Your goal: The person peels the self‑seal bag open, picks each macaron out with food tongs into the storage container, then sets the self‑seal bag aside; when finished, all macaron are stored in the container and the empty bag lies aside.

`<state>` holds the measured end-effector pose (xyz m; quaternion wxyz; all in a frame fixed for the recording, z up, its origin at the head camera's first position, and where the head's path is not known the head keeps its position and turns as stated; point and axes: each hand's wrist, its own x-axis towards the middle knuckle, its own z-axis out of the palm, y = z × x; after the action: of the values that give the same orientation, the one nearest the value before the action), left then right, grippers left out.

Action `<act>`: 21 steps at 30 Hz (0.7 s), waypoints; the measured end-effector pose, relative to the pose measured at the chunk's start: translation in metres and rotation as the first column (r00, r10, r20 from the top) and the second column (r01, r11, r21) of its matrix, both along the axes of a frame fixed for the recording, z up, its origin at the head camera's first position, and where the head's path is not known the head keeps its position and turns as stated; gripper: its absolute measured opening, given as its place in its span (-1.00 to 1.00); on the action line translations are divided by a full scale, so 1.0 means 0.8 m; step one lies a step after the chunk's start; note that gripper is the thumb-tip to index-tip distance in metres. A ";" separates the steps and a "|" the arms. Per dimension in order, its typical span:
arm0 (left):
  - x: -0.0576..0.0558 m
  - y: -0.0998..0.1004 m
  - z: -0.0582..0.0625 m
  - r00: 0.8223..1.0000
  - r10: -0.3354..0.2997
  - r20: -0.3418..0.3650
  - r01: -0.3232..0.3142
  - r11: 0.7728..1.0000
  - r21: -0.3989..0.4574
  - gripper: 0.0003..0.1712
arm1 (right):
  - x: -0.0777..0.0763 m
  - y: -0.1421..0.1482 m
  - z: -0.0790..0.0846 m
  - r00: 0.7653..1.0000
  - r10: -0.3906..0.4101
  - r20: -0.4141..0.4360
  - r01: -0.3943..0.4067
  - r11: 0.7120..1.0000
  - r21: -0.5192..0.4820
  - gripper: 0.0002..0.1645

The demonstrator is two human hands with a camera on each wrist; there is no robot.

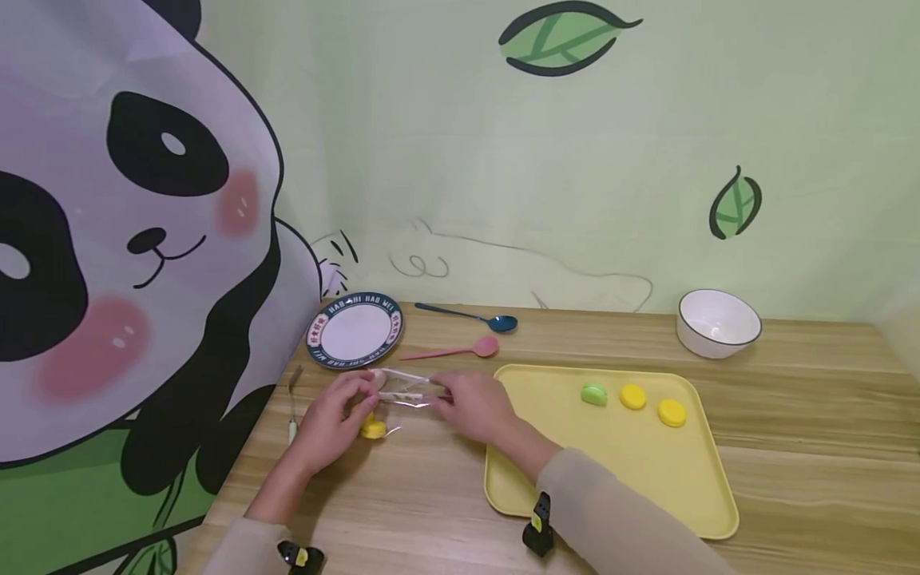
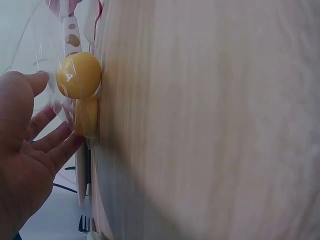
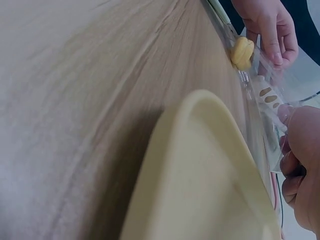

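Observation:
A clear plastic bag (image 1: 411,390) is stretched between both hands over the left part of the table. My left hand (image 1: 334,419) holds its left end between thumb and fingers. The right hand (image 1: 470,406) grips the other end, by a white band with brown spots (image 3: 268,96) seen in the right wrist view. Yellow macarons (image 2: 79,76) sit in the bag's lower corner, one over another, beside my left fingertips. On a yellow tray (image 1: 611,471) to the right lie a green macaron (image 1: 594,394) and two yellow macarons (image 1: 632,397).
Behind the hands are a plate (image 1: 355,331) with a dark patterned rim, a blue spoon (image 1: 501,323) and a pink spoon (image 1: 485,346). A fork (image 1: 292,407) lies left of my left hand. At the back right stands a white bowl (image 1: 719,323), near the wall.

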<state>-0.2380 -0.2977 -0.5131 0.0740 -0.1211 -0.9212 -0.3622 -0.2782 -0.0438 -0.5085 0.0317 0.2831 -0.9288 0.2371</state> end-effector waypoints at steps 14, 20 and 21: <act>-0.002 0.000 -0.001 1.000 0.004 0.018 -0.004 1.000 -0.002 -0.93 | 0.002 0.006 -0.002 1.000 0.008 -0.027 -0.008 1.000 0.024 -0.58; -0.001 0.001 0.000 1.000 0.008 0.013 -0.008 1.000 -0.008 -0.94 | 0.005 0.018 -0.001 0.998 0.019 -0.063 -0.017 0.999 0.035 -0.61; -0.001 0.001 0.000 1.000 0.008 0.012 -0.008 1.000 -0.009 -0.94 | 0.006 0.020 0.000 0.997 0.021 -0.072 -0.019 0.999 0.039 -0.61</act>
<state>-0.2390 -0.2973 -0.5134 0.0695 -0.1157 -0.9238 -0.3584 -0.2733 -0.0274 -0.5085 0.0575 0.3014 -0.9285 0.2092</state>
